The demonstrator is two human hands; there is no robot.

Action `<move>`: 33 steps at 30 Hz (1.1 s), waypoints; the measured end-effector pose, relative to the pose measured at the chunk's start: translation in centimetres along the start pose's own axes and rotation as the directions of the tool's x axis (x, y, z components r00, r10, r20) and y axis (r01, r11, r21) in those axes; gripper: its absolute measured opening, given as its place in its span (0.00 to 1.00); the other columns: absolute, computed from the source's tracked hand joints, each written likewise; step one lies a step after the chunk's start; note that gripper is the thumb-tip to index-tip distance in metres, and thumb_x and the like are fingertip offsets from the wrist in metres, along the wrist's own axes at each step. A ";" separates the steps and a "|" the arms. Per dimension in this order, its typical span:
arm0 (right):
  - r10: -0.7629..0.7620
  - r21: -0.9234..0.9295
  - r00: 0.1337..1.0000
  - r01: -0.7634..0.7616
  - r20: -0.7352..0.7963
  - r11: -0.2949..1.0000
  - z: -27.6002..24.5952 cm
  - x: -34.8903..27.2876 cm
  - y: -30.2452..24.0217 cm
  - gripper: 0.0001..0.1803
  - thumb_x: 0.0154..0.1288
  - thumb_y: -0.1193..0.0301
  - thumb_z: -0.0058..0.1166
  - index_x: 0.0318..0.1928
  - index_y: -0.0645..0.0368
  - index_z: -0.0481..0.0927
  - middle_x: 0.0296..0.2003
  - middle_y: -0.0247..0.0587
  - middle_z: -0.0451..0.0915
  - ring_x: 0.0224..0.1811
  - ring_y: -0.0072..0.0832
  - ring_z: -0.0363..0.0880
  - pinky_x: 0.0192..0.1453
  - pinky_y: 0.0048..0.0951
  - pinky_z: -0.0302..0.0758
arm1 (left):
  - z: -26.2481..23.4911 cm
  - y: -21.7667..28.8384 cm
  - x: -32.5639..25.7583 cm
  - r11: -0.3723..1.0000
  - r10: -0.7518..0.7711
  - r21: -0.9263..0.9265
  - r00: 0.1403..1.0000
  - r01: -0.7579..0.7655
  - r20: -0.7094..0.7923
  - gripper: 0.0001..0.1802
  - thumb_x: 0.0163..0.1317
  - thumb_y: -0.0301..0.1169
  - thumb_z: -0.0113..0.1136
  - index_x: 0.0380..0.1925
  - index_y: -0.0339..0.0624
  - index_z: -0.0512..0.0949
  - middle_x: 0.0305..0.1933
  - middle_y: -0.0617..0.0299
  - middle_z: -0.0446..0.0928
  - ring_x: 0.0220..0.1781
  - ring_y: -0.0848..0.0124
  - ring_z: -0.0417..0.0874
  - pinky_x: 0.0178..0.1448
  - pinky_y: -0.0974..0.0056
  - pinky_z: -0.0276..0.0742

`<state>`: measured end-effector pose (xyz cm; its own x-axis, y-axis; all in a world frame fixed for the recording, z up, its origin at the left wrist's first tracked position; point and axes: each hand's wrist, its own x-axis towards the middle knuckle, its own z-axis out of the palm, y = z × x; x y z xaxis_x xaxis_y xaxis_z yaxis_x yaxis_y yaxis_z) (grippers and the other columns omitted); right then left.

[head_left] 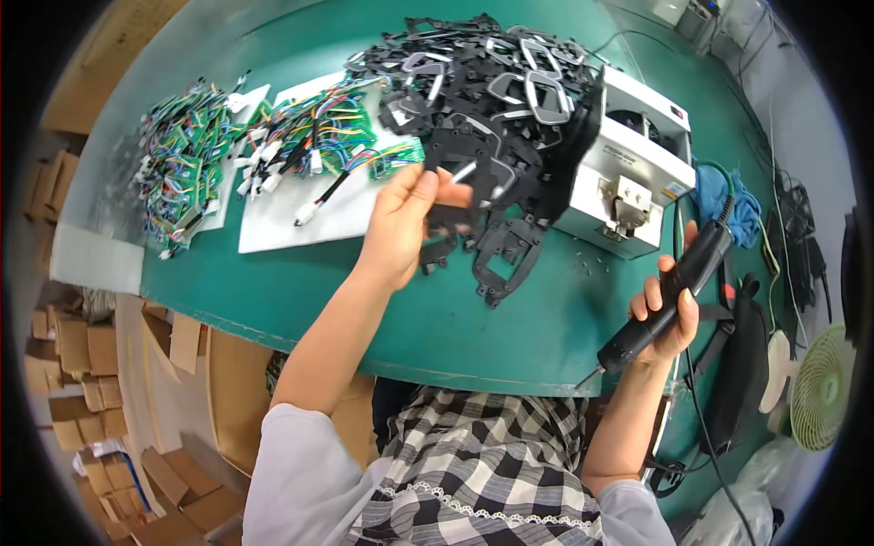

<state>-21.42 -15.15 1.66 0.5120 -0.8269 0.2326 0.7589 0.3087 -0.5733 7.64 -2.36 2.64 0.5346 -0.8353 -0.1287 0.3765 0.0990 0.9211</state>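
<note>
My right hand (669,309) is wrapped around a black electric screwdriver (666,298). The driver slants down to the left, its thin bit (589,378) above the table's front edge. My left hand (401,223) reaches over the near side of a heap of black plastic frames (514,182), its fingers curled and partly blurred. Whatever lies between those fingers cannot be made out. One black frame (505,259) rests flat, nearest me, to the right of my left hand. Left of that hand, green circuit boards (396,159) with coloured wires and white connectors lie on white foam sheets (300,218).
A white screw-feeder-like machine (628,159) stands right of the heap, with small screws (594,264) on the green table (437,337) before it. Another pile of wired boards (187,168) is far left. A blue cloth (728,200), cables and a green fan (822,387) are at right.
</note>
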 end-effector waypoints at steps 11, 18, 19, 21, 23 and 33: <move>0.092 0.282 0.986 -0.128 0.136 0.951 -2.6 -0.1 -0.2 0.46 0.63 0.76 0.52 0.75 0.44 0.39 0.48 0.45 0.69 0.26 0.17 0.67 0.29 0.19 0.71 | 1.1 -1.7 1.0 0.458 -0.216 0.852 0.898 -0.254 0.384 0.14 0.70 0.36 0.46 0.50 0.46 0.76 0.25 0.57 0.81 0.29 0.63 0.84 0.35 0.58 0.77; 0.101 0.224 0.991 -0.119 0.089 0.967 -2.5 0.0 0.3 0.49 0.61 0.75 0.52 0.75 0.43 0.36 0.48 0.49 0.70 0.25 0.20 0.68 0.29 0.22 0.72 | 2.1 -3.2 -3.4 0.295 -0.069 0.782 0.804 -0.549 0.590 0.16 0.64 0.39 0.56 0.49 0.47 0.76 0.45 0.56 0.78 0.48 0.61 0.80 0.48 0.58 0.75; 0.102 0.184 0.991 -0.115 0.082 0.976 -2.6 -0.1 0.2 0.49 0.62 0.75 0.52 0.75 0.43 0.36 0.47 0.47 0.70 0.26 0.19 0.67 0.30 0.21 0.71 | 2.8 -2.5 -4.0 0.137 -0.091 0.799 0.796 -0.585 0.598 0.17 0.62 0.40 0.58 0.48 0.47 0.76 0.49 0.58 0.77 0.52 0.62 0.77 0.51 0.59 0.74; 0.098 0.100 0.993 -0.104 0.066 0.989 -2.8 -0.5 -0.1 0.47 0.63 0.76 0.51 0.75 0.43 0.37 0.46 0.44 0.68 0.26 0.18 0.66 0.31 0.20 0.71 | 1.4 0.0 -3.2 0.067 0.144 0.778 0.777 -0.625 0.612 0.20 0.56 0.44 0.63 0.45 0.47 0.77 0.49 0.62 0.76 0.52 0.62 0.76 0.53 0.58 0.73; 0.084 0.035 0.996 -0.085 0.029 0.996 -2.5 -0.7 -0.2 0.48 0.63 0.76 0.50 0.75 0.43 0.36 0.45 0.45 0.69 0.27 0.19 0.67 0.31 0.21 0.72 | -2.4 4.3 -0.3 0.056 0.307 0.896 0.861 -0.441 0.404 0.28 0.48 0.48 0.69 0.47 0.47 0.77 0.52 0.61 0.76 0.57 0.59 0.74 0.57 0.54 0.70; 0.076 -0.134 0.996 -0.082 -0.046 0.988 -1.5 -0.5 0.8 0.48 0.61 0.74 0.51 0.75 0.48 0.37 0.43 0.46 0.69 0.28 0.22 0.68 0.33 0.25 0.75 | -17.6 9.3 5.6 -0.456 0.136 0.856 0.932 -0.242 0.336 0.35 0.54 0.36 0.66 0.63 0.51 0.65 0.56 0.56 0.71 0.56 0.57 0.75 0.58 0.54 0.74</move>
<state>-21.71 -15.20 -0.05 0.5494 -0.8216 0.1519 0.6537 0.3094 -0.6907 27.42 3.35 4.01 0.2951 -0.9467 0.1290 -0.9491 -0.3060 -0.0745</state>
